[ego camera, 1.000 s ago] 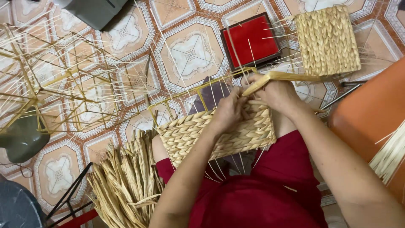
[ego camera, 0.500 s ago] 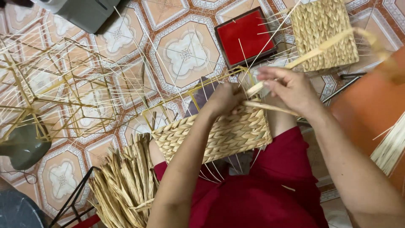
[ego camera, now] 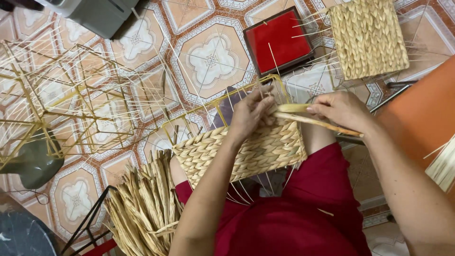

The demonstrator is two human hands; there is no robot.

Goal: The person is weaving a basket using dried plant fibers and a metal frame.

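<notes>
Woven panel (ego camera: 246,151) of pale plaited straw lies across the person's lap at the centre of the view, over red clothing (ego camera: 303,218), with thin stiff ribs sticking out of its top and bottom edges. Around it spreads the tiled floor (ego camera: 208,57), patterned in orange and white. At 9 o'clock a large frame of thin yellow sticks (ego camera: 71,109) stands on the floor, open and angular. At 7 o'clock, just beside the panel's lower left corner, lies a bundle of loose dried straw (ego camera: 142,208). At 1 o'clock a second, finished woven piece (ego camera: 367,38) rests on the floor, and at 12 o'clock, just beside it, a flat red tray (ego camera: 279,40) with a dark rim. An orange surface (ego camera: 422,118) fills the edge at 3 o'clock.

The left hand (ego camera: 251,114) presses on the panel's top edge, fingers closed around the upright ribs there. The right hand (ego camera: 341,111), a little apart at 2 o'clock from the panel, pinches a straw strand (ego camera: 313,122) that runs from the left hand out past the right wrist. Both hands are clamped, neither open.
</notes>
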